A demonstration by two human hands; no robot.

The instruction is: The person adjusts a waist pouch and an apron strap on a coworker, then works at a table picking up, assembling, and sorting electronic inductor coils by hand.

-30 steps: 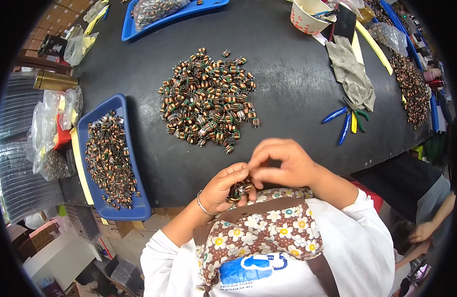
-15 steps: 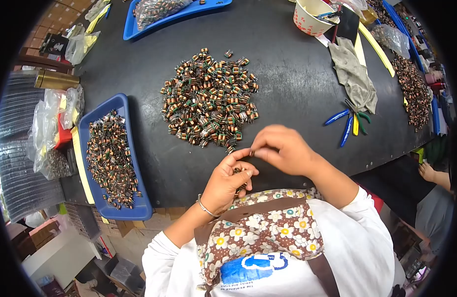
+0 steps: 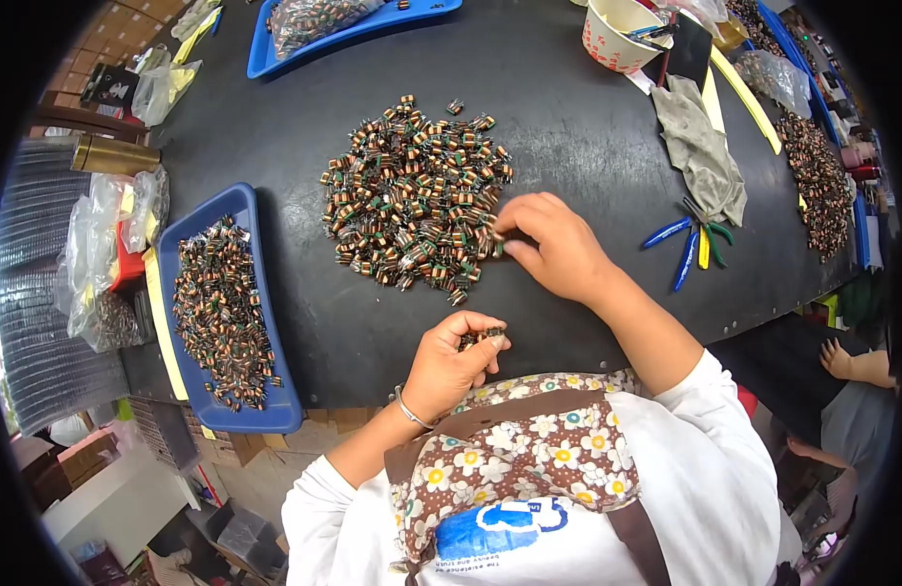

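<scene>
A large pile of small copper-wound coils [image 3: 412, 195] with green and black parts lies on the black table. My right hand [image 3: 558, 244] is at the right edge of this pile, thumb and forefinger pinched on a coil [image 3: 498, 246]. Close to the table's front edge, my left hand [image 3: 451, 361] is curled around several coils [image 3: 480, 338], partly hidden by its fingers. A metal bangle circles the left wrist.
A blue tray [image 3: 293, 396] heaped with coils stands at the left. Pliers [image 3: 687, 259] and a grey cloth [image 3: 700, 146] lie at the right, below a paper cup [image 3: 617, 39]. Another blue tray [image 3: 265, 61] holds a bag of coils. Another person's hand [image 3: 838, 359] shows at far right.
My right hand has moved away from the left fingertips, up to the pile's right edge. My left hand's forefinger has curled in over the coils it holds.
</scene>
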